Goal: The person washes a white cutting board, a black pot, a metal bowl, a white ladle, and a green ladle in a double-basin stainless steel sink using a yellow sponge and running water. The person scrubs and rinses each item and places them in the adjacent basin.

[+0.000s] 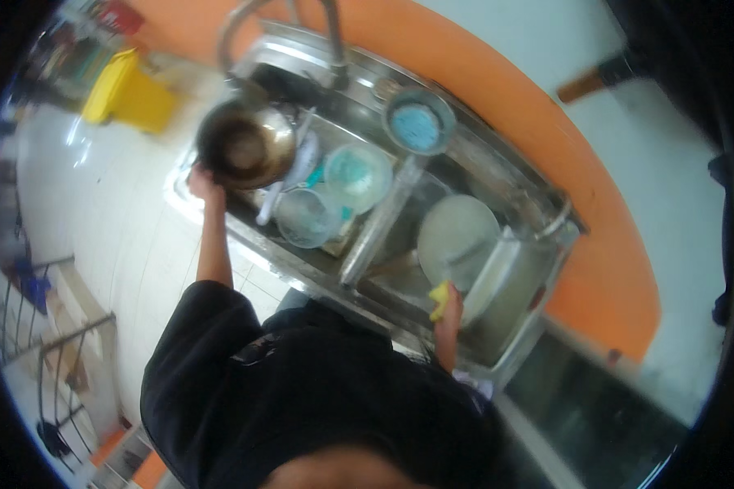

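Two hands at sink (481,175), left (204,183) holding metal bowl (246,143), right (448,303) seemingly gripping yellow sponge (439,295)

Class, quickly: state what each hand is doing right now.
Left hand: gripping the rim of the metal pot.
Right hand: closed on a yellow sponge.

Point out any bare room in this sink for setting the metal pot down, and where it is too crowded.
The left basin is crowded: clear plastic bowls and a teal lid fill it under the metal pot that the left hand holds. The right basin holds a round plate and tray beside the right hand with its yellow sponge. Barest patch: the basin floor between divider and plate.
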Motion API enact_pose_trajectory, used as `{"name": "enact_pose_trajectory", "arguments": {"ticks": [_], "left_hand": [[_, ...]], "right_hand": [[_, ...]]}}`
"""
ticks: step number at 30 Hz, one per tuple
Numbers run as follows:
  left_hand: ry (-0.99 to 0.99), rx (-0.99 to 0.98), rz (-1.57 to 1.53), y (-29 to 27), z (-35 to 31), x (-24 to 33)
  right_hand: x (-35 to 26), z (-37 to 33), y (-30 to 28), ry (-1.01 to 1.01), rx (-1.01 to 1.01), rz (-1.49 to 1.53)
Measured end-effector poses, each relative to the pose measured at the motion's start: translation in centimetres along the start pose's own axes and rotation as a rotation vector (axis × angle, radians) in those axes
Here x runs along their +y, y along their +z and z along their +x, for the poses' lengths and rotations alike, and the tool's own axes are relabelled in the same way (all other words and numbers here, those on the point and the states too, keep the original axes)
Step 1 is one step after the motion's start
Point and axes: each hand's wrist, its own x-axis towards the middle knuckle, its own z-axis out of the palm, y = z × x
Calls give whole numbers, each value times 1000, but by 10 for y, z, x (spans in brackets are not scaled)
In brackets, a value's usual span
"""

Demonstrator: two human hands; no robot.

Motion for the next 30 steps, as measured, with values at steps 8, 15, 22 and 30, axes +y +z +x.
{"name": "enact_pose_trajectory", "arguments": {"ticks": [8,15,22,30], "left_hand": [[-1,-59,483,-29,-51,11],[759,-955,633,35,-309,-5],[687,-1920,980,73,-563,-185],[565,-1762,976,95,-599,-271]], "right_hand": [[12,-26,-22,113,285,29],[5,-23,-74,195,213,299],[-12,-36,-127,158,223,347],[-14,-71,-191,188,384,389]]}}
